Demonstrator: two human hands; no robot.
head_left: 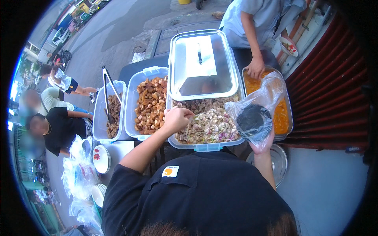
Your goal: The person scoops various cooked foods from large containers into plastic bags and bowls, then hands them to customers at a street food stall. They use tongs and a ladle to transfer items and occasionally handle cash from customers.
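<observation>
My left hand (177, 119) is closed in a pinch over a tub of chopped meat mixed with pale and purple bits (210, 128). What its fingers hold, if anything, is hidden. On the right, my right hand (264, 142) grips a clear plastic bag (273, 87) from below. Inside the bag shows a dark round container (254, 120), above the tub's right edge. A clear lid with a metallic rim (201, 88) covers the far part of that tub. Beside the bag stands a tub of orange stew (281, 118).
Left of my left hand are a tub of browned cubes (151, 103) and a tub of dark meat with tongs (105, 84). Plates (103, 159) and plastic bags (80, 169) lie nearer left. Across the table a person's hand (256, 67) reaches to the stew tub; others stand left.
</observation>
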